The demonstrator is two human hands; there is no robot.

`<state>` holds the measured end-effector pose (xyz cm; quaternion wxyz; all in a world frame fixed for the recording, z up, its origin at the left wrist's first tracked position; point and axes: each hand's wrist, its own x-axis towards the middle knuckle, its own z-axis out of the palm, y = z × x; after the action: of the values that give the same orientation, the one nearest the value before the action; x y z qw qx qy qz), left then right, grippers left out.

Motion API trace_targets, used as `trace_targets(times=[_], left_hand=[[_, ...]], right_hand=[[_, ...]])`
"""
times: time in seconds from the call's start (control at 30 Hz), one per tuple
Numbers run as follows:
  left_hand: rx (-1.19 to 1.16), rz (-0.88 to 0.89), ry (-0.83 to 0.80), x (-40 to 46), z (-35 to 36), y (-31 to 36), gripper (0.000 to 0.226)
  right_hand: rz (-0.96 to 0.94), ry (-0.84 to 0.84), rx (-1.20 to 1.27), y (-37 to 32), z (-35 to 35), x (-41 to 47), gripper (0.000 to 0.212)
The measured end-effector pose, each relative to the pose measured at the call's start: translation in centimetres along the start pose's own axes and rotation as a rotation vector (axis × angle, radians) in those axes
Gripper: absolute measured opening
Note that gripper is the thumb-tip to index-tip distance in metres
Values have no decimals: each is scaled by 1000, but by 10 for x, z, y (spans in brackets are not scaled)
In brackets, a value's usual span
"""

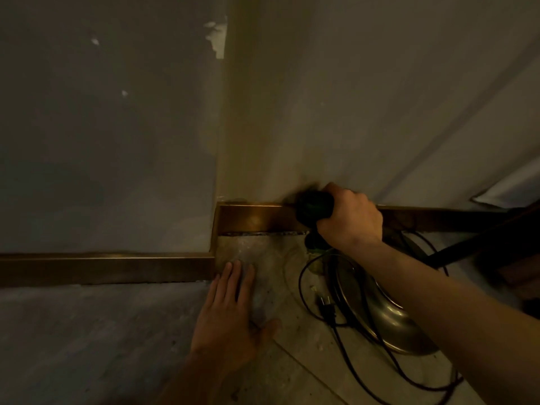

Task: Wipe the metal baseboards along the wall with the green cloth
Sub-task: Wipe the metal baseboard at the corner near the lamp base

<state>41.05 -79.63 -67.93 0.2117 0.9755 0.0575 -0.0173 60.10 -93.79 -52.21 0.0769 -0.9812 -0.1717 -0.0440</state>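
A brass-coloured metal baseboard (254, 218) runs along the foot of the far wall, steps forward at a corner and continues left as a nearer baseboard strip (108, 268). My right hand (349, 219) is closed on a bunched dark green cloth (312, 209) and presses it against the far strip, just right of the corner. The cloth is blurred. My left hand (233, 314) lies flat on the floor with fingers spread, fingertips close to the corner, holding nothing.
A round metal lamp base (388, 314) rests on the floor under my right forearm, with a black cable and plug (325, 306) looped around it. A dark rod (479, 244) slants at the right. The wall above has chipped paint (217, 33).
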Motion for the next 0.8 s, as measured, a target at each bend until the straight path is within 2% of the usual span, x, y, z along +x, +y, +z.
trace_targets(times=[0.17, 0.4, 0.67, 0.8], left_hand=[[-184, -30, 60, 6, -29, 10, 107], [-255, -26, 146, 24, -80, 25, 124], [-350, 96, 69, 20, -107, 36, 146], [-358, 135, 54, 12, -111, 31, 136]], right_hand=[[107, -27, 196, -7, -15, -9, 44], [179, -168, 402, -23, -18, -42, 43], [214, -234, 598, -49, -13, -84, 52], [191, -320, 724, -53, -14, -101, 52]])
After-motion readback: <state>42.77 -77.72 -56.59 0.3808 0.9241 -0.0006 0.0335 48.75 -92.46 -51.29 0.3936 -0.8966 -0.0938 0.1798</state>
